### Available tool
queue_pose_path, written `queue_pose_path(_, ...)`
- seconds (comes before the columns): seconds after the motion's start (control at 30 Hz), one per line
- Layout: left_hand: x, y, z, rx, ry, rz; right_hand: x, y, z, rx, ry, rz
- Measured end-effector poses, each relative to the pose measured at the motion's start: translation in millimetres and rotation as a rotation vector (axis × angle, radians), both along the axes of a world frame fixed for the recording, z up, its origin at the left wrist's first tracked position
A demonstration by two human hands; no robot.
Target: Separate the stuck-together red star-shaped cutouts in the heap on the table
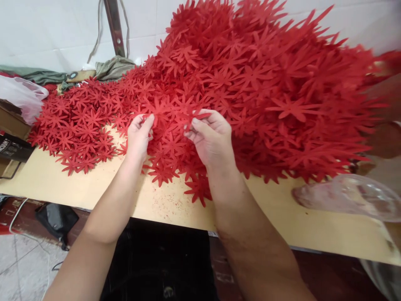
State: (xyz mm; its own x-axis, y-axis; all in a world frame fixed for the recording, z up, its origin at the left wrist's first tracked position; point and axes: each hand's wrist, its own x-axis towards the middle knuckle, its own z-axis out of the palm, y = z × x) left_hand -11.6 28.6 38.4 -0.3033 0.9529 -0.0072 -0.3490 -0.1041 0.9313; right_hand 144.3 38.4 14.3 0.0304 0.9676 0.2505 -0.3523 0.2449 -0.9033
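Both my hands are over a big heap of red flower-shaped cutouts [250, 79] with long, narrow petals. My left hand [139, 131] is closed in a pinch on the petal of a red cutout at the heap's front. To the right, my right hand [214, 136] pinches another red flower-shaped cutout [202, 115] between thumb and fingers. Its petals stick out past the fingertips. Whether the two hands share one piece cannot be made out against the red behind them. A loose cutout [199, 189] lies beside my right wrist.
The heap lies on a pale yellow tabletop [103, 190] against a white tiled wall [65, 33]. At right, a clear plastic cup [338, 194] lies on its side. A white plastic bag [21, 94] and a dark box [14, 146] stand left. Behind are cloths [114, 68] and a metal upright [114, 27].
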Motion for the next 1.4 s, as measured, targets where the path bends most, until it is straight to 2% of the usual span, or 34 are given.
queue_pose_path(0.13,9,-3,-2.8,0.035,0.005,-0.059,-7,-3,3.1,-0.145,0.075,0.129)
queue_pose_path(0.27,11,-5,-3.8,0.068,0.019,-0.135,-9,-3,4.1,-0.231,0.153,0.171)
queue_pose_path(0.4,14,-8,-1.9,0.020,0.057,-0.197,-9,-1,-2.6,-0.203,0.187,0.157)
queue_pose_path(0.53,13,-9,-0.8,0.015,0.032,-0.184,-8,-1,-4.2,-0.218,0.211,0.146)
queue_pose_path(0.67,10,-8,0.5,0.027,-0.019,-0.178,-10,-6,6.9,-0.291,0.200,0.070)
queue_pose_path(0.9,11,-11,1.7,0.004,0.000,-0.270,-12,-10,22.3,-0.346,0.104,-0.025)
queue_pose_path(1.0,11,-10,-1.3,0.018,0.005,-0.309,-13,-8,19.6,-0.313,0.063,-0.069)
queue_pose_path(1.13,11,-10,-5.7,0.023,0.063,-0.307,-14,-8,11.8,-0.173,-0.031,-0.108)
queue_pose_path(1.27,12,-12,-5.7,0.069,0.116,-0.304,-16,-11,9.2,-0.055,-0.127,-0.027)
queue_pose_path(1.4,15,-13,-2.9,0.143,0.167,-0.337,-16,-14,10.0,-0.031,-0.167,0.028)
